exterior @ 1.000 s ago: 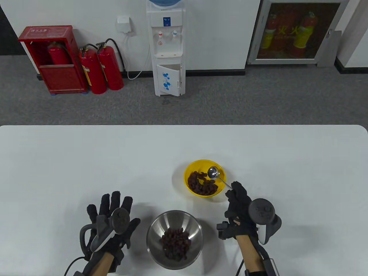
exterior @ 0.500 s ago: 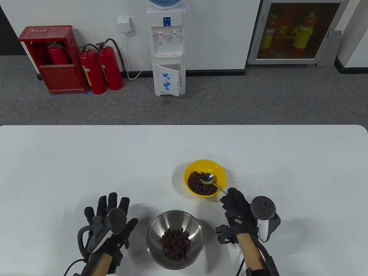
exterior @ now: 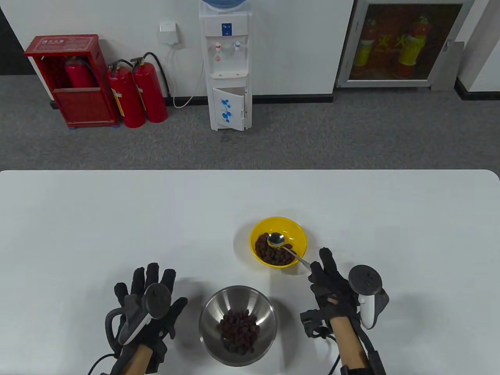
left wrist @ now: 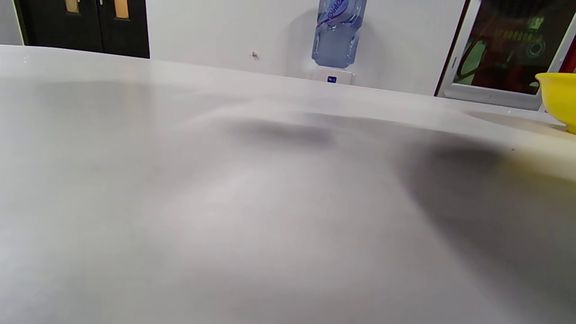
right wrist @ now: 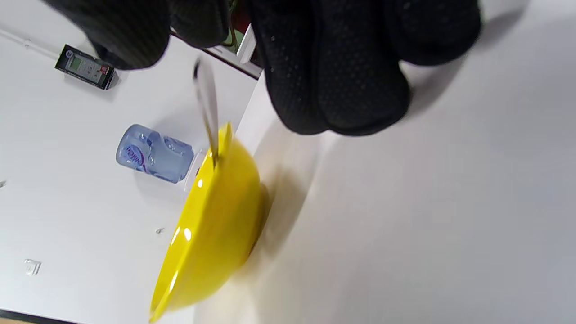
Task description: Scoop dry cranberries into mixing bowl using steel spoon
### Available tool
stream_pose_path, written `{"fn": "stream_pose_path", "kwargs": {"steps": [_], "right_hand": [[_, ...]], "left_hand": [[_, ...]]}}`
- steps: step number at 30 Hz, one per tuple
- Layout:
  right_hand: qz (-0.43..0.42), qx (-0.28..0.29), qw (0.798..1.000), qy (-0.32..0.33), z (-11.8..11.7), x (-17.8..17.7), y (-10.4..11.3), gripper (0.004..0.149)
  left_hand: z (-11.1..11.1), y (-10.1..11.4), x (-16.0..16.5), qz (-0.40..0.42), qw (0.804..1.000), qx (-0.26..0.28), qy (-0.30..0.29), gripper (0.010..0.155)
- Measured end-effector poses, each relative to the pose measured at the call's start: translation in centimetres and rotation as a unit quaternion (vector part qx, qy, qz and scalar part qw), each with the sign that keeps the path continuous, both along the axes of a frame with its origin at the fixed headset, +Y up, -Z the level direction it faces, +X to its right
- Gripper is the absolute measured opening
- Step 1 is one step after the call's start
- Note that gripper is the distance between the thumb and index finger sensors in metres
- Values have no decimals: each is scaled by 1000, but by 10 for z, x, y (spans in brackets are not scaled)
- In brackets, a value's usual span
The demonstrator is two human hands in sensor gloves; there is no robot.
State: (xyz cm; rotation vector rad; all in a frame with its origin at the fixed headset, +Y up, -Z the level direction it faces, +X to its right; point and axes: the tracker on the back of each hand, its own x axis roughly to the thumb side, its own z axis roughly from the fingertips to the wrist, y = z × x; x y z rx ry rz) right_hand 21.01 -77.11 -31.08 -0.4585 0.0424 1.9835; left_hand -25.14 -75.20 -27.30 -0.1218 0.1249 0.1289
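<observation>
A yellow bowl (exterior: 299,234) holds dark dry cranberries (exterior: 271,254). My right hand (exterior: 326,279) grips the handle of the steel spoon (exterior: 276,239), whose bowl lies among the cranberries at the pile's far side. The steel mixing bowl (exterior: 211,312) stands nearer me, with cranberries (exterior: 239,331) in its bottom. My left hand (exterior: 150,297) rests flat on the table left of the mixing bowl, fingers spread, holding nothing. In the right wrist view the spoon handle (right wrist: 206,103) runs from my gloved fingers (right wrist: 333,76) over the yellow bowl's rim (right wrist: 211,216). The yellow bowl's edge (left wrist: 558,96) shows in the left wrist view.
The white table (exterior: 117,218) stretches wide to the left and behind the bowls. Beyond it are a water dispenser (exterior: 226,66) and fire extinguishers (exterior: 136,93) on the floor.
My right hand has pulled back toward me and lowered the spoon from the yellow bowl's far rim down into the cranberries, moving its bowl leftward. The left hand has barely moved.
</observation>
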Motion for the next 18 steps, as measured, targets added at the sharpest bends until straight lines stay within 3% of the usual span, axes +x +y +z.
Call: {"fn": "stream_pose_path", "kwargs": {"steps": [5,10,13,18], "right_hand": [[42,58,997,-26,19,24,33,62],[98,137,985,22,44,21,57,61],[152,157,974,56,50,16,58,63],[300,167,930,128,47,-3,49,72]], "left_hand": [[4,7,1,9,1000,16,-1,78],[8,4,5,16,1000,8,-7,78],[9,5,3,11,1000,12,-6,78],[10,4,2,31,999,24,-18,79]]}}
